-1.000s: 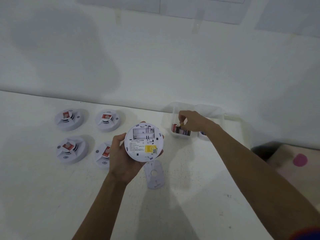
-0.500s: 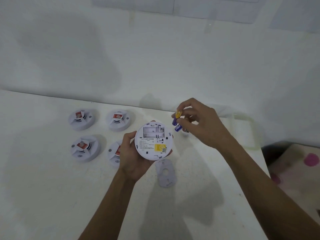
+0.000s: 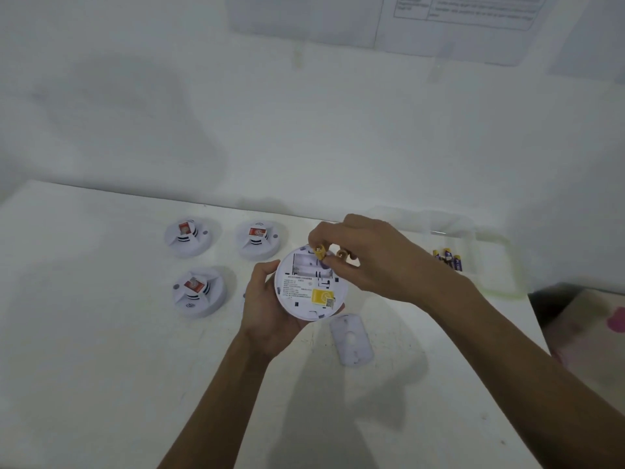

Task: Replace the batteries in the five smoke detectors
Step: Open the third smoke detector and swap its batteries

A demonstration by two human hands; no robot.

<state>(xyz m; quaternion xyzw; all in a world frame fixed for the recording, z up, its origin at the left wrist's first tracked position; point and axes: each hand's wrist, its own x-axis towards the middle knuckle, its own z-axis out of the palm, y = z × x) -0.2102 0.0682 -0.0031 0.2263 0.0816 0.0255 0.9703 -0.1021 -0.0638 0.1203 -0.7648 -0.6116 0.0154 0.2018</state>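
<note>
Three detectors [image 3: 198,292] sit face up on the white table [image 3: 101,367], left of the hands, each apart from the others and each with a red-and-white sticker on its raised centre. A flat oval cover [image 3: 351,340] with a round hole lies on the table just right of the left wrist. Far right, by the wall [image 3: 304,130], a clear tub [image 3: 500,252] holds spare batteries [image 3: 448,258] standing on end; the right forearm crosses in front of its near side. Printed sheets [image 3: 473,11] hang on the wall above.

The left hand [image 3: 270,309] cups the held detector [image 3: 311,286] from below and from the left, thumb curled over its rim, back side up and tilted toward the camera. The right hand [image 3: 372,262] hovers over its far edge, fingers bent and pinching two batteries [image 3: 319,252], yellow ends showing. One hangs at the far right corner of the open bay; whether it touches the plastic I cannot tell.

The held detector is a round, smooth white plastic disc with fine print, a yellow label and a rectangular ribbed bay. The spare batteries are blue with yellow tops.
</note>
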